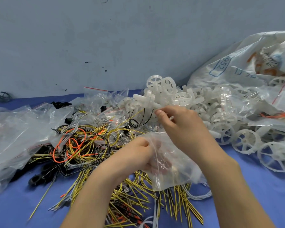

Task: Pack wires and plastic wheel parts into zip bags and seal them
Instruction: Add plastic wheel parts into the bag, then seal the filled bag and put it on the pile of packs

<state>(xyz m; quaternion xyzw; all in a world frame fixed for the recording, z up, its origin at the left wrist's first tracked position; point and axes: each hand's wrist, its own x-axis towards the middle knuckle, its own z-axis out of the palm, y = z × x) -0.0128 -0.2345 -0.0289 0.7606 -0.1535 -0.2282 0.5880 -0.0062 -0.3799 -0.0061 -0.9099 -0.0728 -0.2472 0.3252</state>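
Left hand [138, 152] grips the mouth edge of a clear zip bag [171, 163], held low over the wire heap [82, 145] on the tabletop [262, 186]. Right hand [179, 125] sits just beyond and above the bag, fingers pinching something small and pale — likely a wire end — beside the wheel pile [196, 102]. Bag mouth lies toward the person from that pinch, so the right hand is nearer for loading.

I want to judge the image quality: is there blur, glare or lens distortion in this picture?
Head view: soft all over; the right hand and left hand look slightly smeared. Light is even, with weak shadows. Pale glare lies on the zip bag. The blue table edge curves from wide-angle distortion.
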